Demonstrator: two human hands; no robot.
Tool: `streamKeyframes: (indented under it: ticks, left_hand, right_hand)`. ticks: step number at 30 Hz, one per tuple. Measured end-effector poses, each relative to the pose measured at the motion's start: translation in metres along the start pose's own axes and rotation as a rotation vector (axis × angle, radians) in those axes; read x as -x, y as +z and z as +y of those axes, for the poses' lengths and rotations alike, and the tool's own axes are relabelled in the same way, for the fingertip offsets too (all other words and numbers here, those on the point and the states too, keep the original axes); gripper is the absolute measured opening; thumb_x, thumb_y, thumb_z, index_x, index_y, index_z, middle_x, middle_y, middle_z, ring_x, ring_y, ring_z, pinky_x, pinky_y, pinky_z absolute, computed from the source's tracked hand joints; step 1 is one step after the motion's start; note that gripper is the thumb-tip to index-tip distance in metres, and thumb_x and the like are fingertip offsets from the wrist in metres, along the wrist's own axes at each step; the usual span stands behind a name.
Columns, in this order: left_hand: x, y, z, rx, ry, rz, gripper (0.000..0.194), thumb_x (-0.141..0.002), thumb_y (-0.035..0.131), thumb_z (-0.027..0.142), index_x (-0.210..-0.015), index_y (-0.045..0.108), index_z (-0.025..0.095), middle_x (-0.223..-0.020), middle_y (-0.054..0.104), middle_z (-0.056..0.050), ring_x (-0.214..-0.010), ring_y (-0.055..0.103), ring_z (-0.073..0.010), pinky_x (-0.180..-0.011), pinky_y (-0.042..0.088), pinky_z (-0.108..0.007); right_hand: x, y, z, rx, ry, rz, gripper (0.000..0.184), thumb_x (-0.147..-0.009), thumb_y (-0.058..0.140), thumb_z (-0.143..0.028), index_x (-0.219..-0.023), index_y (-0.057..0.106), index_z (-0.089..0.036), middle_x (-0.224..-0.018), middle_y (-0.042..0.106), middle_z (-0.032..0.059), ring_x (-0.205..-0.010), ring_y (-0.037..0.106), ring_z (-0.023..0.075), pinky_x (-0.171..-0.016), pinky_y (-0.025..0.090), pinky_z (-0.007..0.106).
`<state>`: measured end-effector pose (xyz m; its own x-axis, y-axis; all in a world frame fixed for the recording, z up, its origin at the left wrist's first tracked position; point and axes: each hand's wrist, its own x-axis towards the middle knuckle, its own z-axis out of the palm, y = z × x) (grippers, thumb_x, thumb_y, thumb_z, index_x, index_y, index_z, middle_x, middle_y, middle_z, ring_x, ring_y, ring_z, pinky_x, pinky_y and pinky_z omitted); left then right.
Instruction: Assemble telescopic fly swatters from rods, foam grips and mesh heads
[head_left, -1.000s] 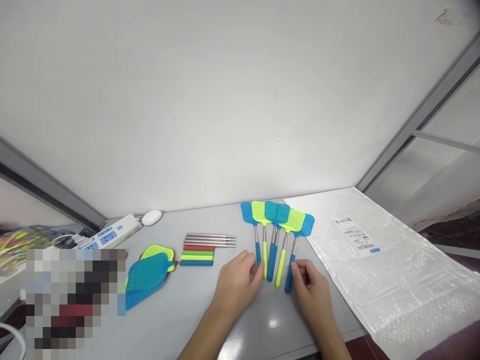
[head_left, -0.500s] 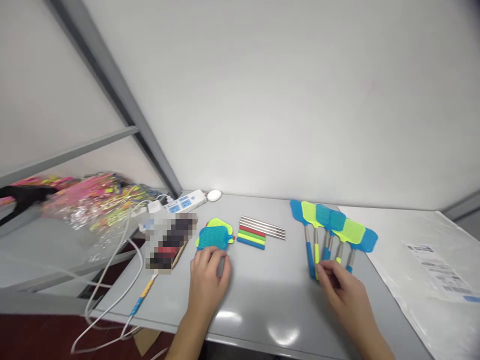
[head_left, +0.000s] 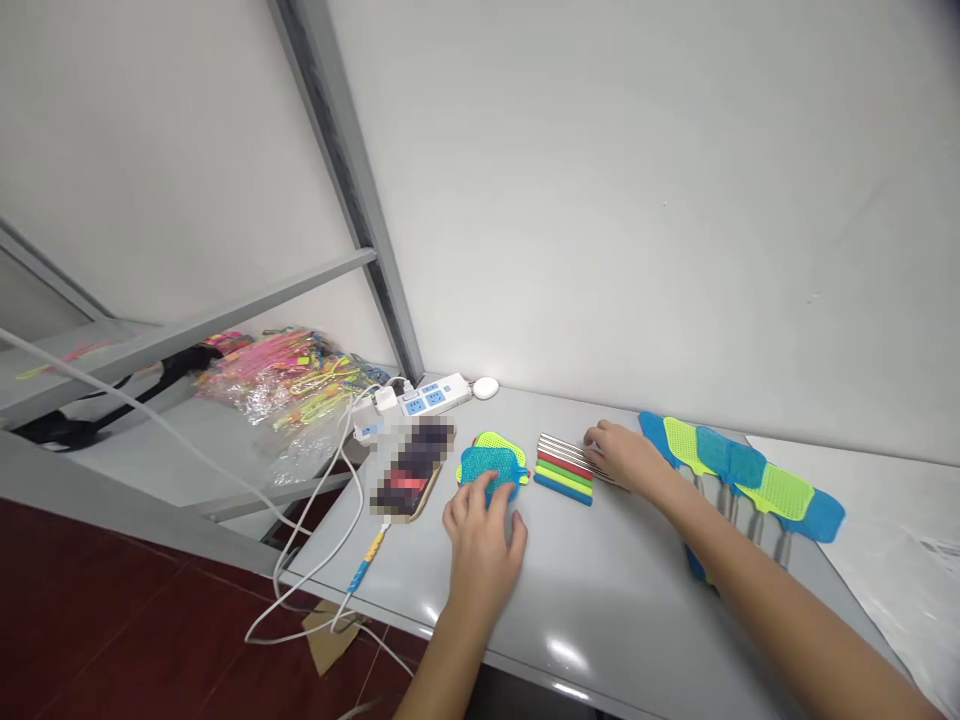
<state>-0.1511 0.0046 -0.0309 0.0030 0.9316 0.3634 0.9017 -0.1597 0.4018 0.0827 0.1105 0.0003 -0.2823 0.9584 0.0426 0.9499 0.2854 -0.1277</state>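
Observation:
My left hand [head_left: 482, 535] rests with spread fingers at the near edge of a small stack of fly swatter heads, a blue one [head_left: 491, 468] over a lime green one [head_left: 501, 440]. My right hand [head_left: 628, 455] reaches across to several thin metal rods [head_left: 559, 447], its bent fingers over their right part; whether they touch is hard to see. Directly below the rods lie handle sleeves in red [head_left: 564, 463], green [head_left: 564, 470], lime [head_left: 564, 481] and blue [head_left: 562, 490]. Fanned-out fly swatters [head_left: 776, 492] lie at the right, their handles partly hidden by my right forearm.
A phone [head_left: 416, 475], partly pixelated, lies left of the swatter heads with a cable attached. Behind it are a power strip [head_left: 439, 393] and a white round object [head_left: 485, 388]. Bagged colourful items [head_left: 292, 375] sit beyond the frame. White plastic sheeting [head_left: 900, 560] covers the table's right side.
My right hand has left the fly swatter handles and moved left to the metal rods. My left hand stays by the swatter heads. The view has turned left.

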Motion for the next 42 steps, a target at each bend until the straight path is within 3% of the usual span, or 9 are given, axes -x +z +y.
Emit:
streamKeyframes:
  ticks: [7, 12, 16, 18, 22, 25, 33, 37, 42]
  left_hand:
    - [0.002, 0.001, -0.001, 0.037, 0.074, -0.004, 0.028, -0.091, 0.048, 0.021, -0.111, 0.067, 0.027, -0.134, 0.050, -0.006, -0.119, 0.041, -0.0289, -0.104, 0.033, -0.046]
    - [-0.003, 0.004, 0.013, 0.022, 0.142, -0.051, 0.030, -0.089, 0.050, 0.021, -0.113, 0.067, 0.030, -0.136, 0.049, -0.005, -0.118, 0.041, -0.0292, -0.102, 0.033, -0.046]
    - [-0.013, 0.011, 0.030, -0.016, 0.217, -0.084, 0.037, -0.088, 0.053, 0.024, -0.123, 0.061, 0.034, -0.143, 0.044, -0.005, -0.121, 0.040, -0.0315, -0.098, 0.034, -0.049]
    - [-0.018, 0.017, 0.035, -0.044, 0.247, -0.087, 0.039, -0.089, 0.053, 0.026, -0.126, 0.060, 0.035, -0.146, 0.041, -0.006, -0.125, 0.038, -0.0330, -0.096, 0.033, -0.051]
    - [-0.020, 0.026, 0.040, -0.123, 0.275, -0.070, 0.036, -0.089, 0.053, 0.024, -0.121, 0.063, 0.037, -0.148, 0.041, -0.004, -0.129, 0.036, -0.0347, -0.095, 0.032, -0.054]
    - [-0.015, 0.028, 0.040, -0.157, 0.285, -0.032, 0.030, -0.087, 0.056, 0.022, -0.111, 0.068, 0.036, -0.146, 0.045, -0.004, -0.129, 0.037, -0.0355, -0.095, 0.030, -0.055]
    - [-0.009, 0.037, 0.036, -0.203, 0.431, 0.067, 0.026, -0.086, 0.061, 0.024, -0.110, 0.069, 0.032, -0.140, 0.052, -0.009, -0.121, 0.045, -0.0371, -0.093, 0.031, -0.057]
    - [-0.004, 0.044, 0.040, -0.162, 0.489, 0.106, 0.013, -0.085, 0.063, 0.021, -0.091, 0.070, 0.030, -0.137, 0.056, -0.007, -0.120, 0.046, -0.0382, -0.093, 0.028, -0.059]
    - [0.022, 0.049, 0.075, 0.229, 0.599, -0.153, 0.021, -0.093, 0.047, 0.017, -0.106, 0.059, 0.026, -0.116, 0.067, -0.006, -0.103, 0.059, -0.0234, -0.090, 0.042, -0.042]
  right_hand:
    - [-0.018, 0.013, 0.008, 0.004, -0.006, -0.043, 0.021, -0.093, 0.056, -0.034, -0.102, 0.062, -0.015, -0.099, 0.064, 0.0053, -0.086, 0.061, 0.0169, -0.077, 0.051, 0.035]
    - [-0.006, -0.008, 0.009, -0.071, 0.101, 0.083, 0.014, -0.094, 0.047, -0.021, -0.094, 0.060, -0.015, -0.086, 0.066, 0.0109, -0.081, 0.061, 0.0208, -0.069, 0.042, 0.030]
    - [0.047, -0.029, 0.008, -0.163, 0.244, 0.261, 0.024, -0.100, 0.035, -0.034, -0.107, 0.052, -0.019, -0.087, 0.065, 0.0071, -0.072, 0.060, 0.0193, -0.062, 0.040, 0.029]
    - [0.090, -0.021, 0.000, -0.369, 0.331, 0.484, 0.024, -0.098, 0.039, -0.040, -0.105, 0.051, -0.021, -0.088, 0.064, 0.0050, -0.074, 0.061, 0.0186, -0.064, 0.043, 0.028]
    - [0.175, 0.035, -0.027, -0.727, 0.512, 0.922, 0.025, -0.090, 0.055, -0.045, -0.099, 0.054, -0.021, -0.074, 0.059, 0.0008, -0.062, 0.055, 0.0156, -0.056, 0.042, 0.026]
    - [0.209, 0.072, -0.046, -0.845, 0.609, 0.911, 0.029, -0.084, 0.062, -0.049, -0.092, 0.057, -0.021, -0.072, 0.059, 0.0007, -0.058, 0.051, 0.0143, -0.053, 0.039, 0.025]
    - [0.202, 0.066, -0.033, -1.069, 0.631, 0.838, 0.031, -0.088, 0.057, -0.046, -0.070, 0.053, -0.021, -0.059, 0.041, -0.0042, -0.053, 0.038, 0.0120, -0.050, 0.033, 0.025]
    - [0.202, 0.066, -0.024, -1.139, 0.550, 0.942, 0.028, -0.093, 0.051, -0.040, -0.074, 0.056, -0.020, -0.063, 0.045, -0.0024, -0.056, 0.043, 0.0126, -0.052, 0.036, 0.025]
    - [0.204, 0.062, -0.024, -1.110, 0.325, 1.098, 0.032, -0.099, 0.036, -0.035, -0.086, 0.061, -0.020, -0.079, 0.057, 0.0038, -0.074, 0.054, 0.0176, -0.067, 0.043, 0.030]
